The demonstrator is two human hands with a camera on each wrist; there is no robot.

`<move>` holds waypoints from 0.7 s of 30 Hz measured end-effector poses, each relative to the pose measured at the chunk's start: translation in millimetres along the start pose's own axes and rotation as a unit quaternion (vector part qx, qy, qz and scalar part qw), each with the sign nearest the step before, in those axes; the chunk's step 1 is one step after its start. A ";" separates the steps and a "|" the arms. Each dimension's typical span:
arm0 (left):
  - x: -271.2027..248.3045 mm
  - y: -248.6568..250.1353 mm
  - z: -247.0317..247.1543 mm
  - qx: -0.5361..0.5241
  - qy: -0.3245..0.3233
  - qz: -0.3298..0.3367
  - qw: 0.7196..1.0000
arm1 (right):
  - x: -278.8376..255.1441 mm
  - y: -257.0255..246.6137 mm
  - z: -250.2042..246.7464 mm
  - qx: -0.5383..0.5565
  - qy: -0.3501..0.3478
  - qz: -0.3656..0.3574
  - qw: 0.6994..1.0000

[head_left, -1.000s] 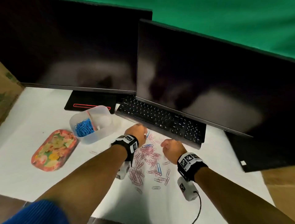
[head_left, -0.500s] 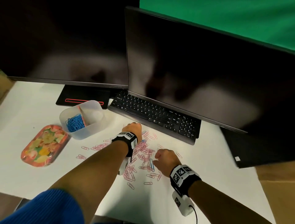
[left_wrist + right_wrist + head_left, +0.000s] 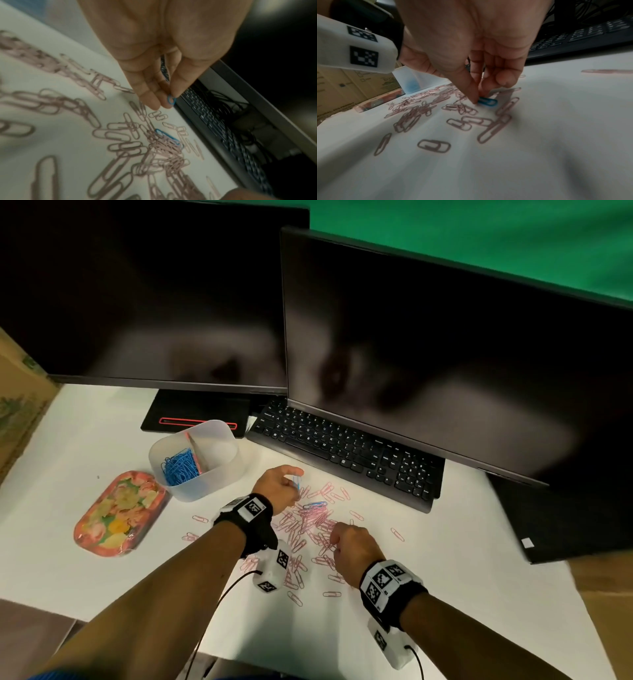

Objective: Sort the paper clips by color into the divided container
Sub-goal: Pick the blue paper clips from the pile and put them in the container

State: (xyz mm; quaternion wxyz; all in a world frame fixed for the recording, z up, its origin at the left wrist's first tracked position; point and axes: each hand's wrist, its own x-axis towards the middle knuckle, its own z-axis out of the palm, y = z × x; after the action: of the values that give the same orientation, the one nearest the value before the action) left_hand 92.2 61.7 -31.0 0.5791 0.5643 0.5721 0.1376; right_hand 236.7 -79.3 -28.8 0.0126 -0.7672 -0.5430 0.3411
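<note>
Pink paper clips (image 3: 310, 527) lie heaped on the white table between my hands. My left hand (image 3: 296, 479) hovers at the heap's far edge near the keyboard, thumb and fingers pinching a blue paper clip (image 3: 171, 100). A second blue clip (image 3: 169, 136) lies on top of the heap. My right hand (image 3: 478, 98) is down at the heap's near right side, thumb and forefinger pinching the end of another blue clip (image 3: 488, 102) that lies on the table. The translucent divided container (image 3: 224, 474) stands to the left, with blue clips (image 3: 178, 469) in its left compartment.
A black keyboard (image 3: 346, 450) runs just behind the heap, under two dark monitors (image 3: 428, 354). A floral tray (image 3: 120, 513) lies left of the container. Stray pink clips (image 3: 200, 519) are scattered around. Cardboard boxes (image 3: 20, 392) stand off the table's left edge.
My right hand has moved nearer to me, onto the heap's near side, and set its fingertips on a blue clip. My left hand stays by the keyboard with its blue clip.
</note>
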 end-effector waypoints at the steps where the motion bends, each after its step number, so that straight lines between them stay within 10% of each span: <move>1: -2.1 -0.1 -0.4 -0.036 0.001 -0.013 0.999 | 0.5 -0.5 -0.4 0.000 -0.005 0.003 1.000; 8: -7.1 4.8 3.0 -0.285 0.015 -0.102 0.953 | 2.0 5.8 0.1 -0.022 -0.016 -0.014 1.000; 11: -3.0 -0.4 10.0 -0.037 0.023 -0.049 0.998 | 2.6 13.0 -2.8 0.005 0.006 -0.012 1.000; 15: -7.2 -3.2 23.4 0.292 -0.005 0.043 0.955 | 4.5 19.4 -13.3 0.091 0.057 -0.012 0.994; 21: -5.0 -0.7 27.5 0.372 -0.024 0.066 0.926 | 14.5 32.5 -25.8 0.214 0.085 0.047 0.972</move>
State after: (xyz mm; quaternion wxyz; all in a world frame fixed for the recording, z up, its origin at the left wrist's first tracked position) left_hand 112.8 43.8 -37.1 0.3305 0.7789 0.5296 -0.0602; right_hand 279.9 -71.3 -29.0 0.2066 -0.7973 -0.4177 0.3835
